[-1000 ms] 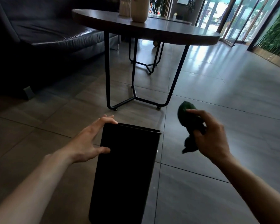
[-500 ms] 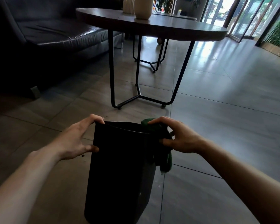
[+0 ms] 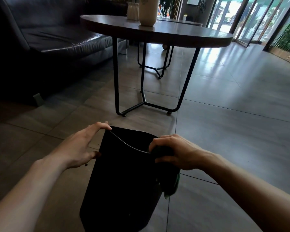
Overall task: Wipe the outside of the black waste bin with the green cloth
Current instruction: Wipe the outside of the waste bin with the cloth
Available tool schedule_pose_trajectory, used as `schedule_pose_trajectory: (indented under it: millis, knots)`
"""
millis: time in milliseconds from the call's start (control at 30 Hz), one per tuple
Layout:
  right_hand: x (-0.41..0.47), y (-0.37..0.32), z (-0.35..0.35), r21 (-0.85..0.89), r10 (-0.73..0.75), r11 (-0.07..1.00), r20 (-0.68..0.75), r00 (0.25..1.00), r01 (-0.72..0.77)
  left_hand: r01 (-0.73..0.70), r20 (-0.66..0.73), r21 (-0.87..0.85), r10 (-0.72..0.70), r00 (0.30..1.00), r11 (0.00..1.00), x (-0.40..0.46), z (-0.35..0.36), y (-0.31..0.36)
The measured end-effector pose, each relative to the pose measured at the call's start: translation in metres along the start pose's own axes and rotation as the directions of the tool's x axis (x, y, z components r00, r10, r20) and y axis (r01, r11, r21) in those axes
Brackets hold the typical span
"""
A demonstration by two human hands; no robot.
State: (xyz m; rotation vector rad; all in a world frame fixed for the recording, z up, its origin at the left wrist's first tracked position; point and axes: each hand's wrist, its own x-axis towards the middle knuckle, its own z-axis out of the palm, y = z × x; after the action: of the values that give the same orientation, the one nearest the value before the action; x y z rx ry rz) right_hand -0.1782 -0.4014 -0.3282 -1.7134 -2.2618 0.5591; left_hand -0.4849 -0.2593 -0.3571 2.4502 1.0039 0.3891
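In the lower centre of the frame, the right hand (image 3: 177, 152) has come in from open air and now presses the bunched green cloth (image 3: 172, 185) against the black waste bin (image 3: 122, 178) at its right rim. The left hand (image 3: 84, 146) grips the left rim, steadying it. Wiping is starting.

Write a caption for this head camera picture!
Left hand steadies the black waste bin; right hand presses the green cloth against it.

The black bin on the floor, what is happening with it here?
A person is cleaning the black waste bin, which stands on the tiled floor near a round table. The left hand steadies the rim, fingers over its edge. The right hand presses the green cloth against the bin's upper right side.
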Motion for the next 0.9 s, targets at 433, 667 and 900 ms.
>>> schedule_pose_trajectory:
  millis: [433, 667, 900]
  knots:
    - [0.001, 0.006, -0.021, -0.16, 0.22, 0.962, -0.033, 0.975, -0.222, -0.338, -0.136, -0.088, 0.325, 0.936, 0.937, 0.02, 0.071, 0.086]
    - [0.002, 0.008, 0.004, -0.013, 0.183, 0.98, -0.352, 0.918, -0.2, -0.315, -0.212, -0.051, 0.298, 0.931, 0.948, 0.022, 0.084, 0.066]
    - [-0.026, 0.031, 0.069, 0.269, 0.305, 0.952, -0.844, 0.441, -0.145, -0.187, -0.26, -0.026, 0.174, 0.95, 0.982, 0.022, 0.083, 0.038]
